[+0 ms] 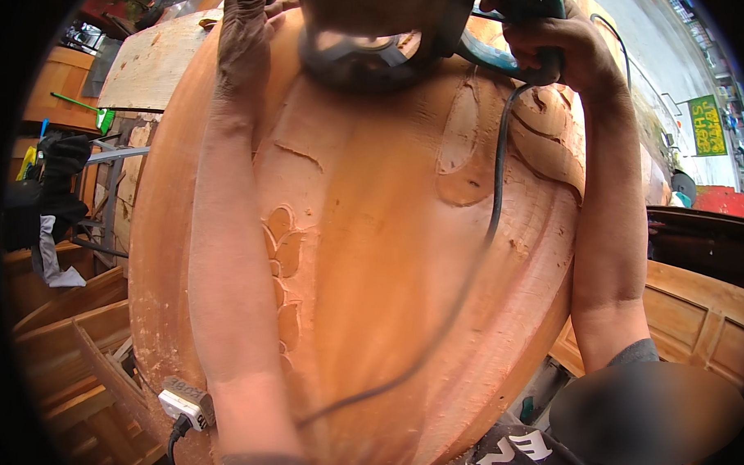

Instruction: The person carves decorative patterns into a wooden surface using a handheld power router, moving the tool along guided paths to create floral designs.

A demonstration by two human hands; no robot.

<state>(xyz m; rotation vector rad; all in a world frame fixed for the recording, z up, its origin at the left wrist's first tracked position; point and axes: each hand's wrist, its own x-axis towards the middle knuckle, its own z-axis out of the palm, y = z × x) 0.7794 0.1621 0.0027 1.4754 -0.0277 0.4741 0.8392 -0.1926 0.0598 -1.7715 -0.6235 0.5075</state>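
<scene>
A dark power tool with a teal handle and a clear guard sits over a large carved, reddish wooden panel at the top centre. My right hand is closed on the tool's handle at the right. My left hand is at the top edge, left of the tool; its fingers are partly cut off, so I cannot tell what they hold. A black cord runs from below the right hand across the panel, blurred toward the bottom. Carved oval shapes line the panel near my left forearm.
A white power strip with a plug lies at the lower left. Wooden planks, a green broom and dark cloths are at the left. Wooden door panels lie at the right, below a green sign.
</scene>
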